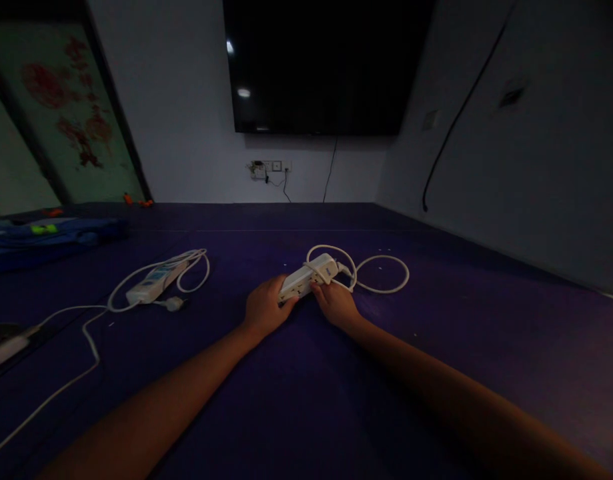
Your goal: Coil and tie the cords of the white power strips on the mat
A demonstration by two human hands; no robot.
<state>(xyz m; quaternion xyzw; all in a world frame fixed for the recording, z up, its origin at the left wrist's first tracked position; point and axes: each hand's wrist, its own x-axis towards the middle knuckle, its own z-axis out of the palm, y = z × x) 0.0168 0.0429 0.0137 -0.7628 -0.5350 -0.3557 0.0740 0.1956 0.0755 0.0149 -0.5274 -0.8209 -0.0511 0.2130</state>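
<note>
A white power strip point(298, 283) is held just above or on the purple surface point(296, 373), tilted with its far right end higher in view. My left hand point(266, 308) is wrapped round its left end, thumb along the near side. At the strip's right part, my right hand point(337, 304) grips the near side, its fingers partly hidden. The strip's white cord point(386, 291) loops over its right end and spreads in a ring to the right. A plug seems to sit beside that end, partly covered by the cord.
Left of my hands lies another white power strip point(156, 283) with coiled cord and a plug point(175, 304). A third white strip point(6, 352) shows at the left edge. Blue fabric point(51, 235) lies farther back. Wall sockets point(271, 167) sit below a television point(326, 67).
</note>
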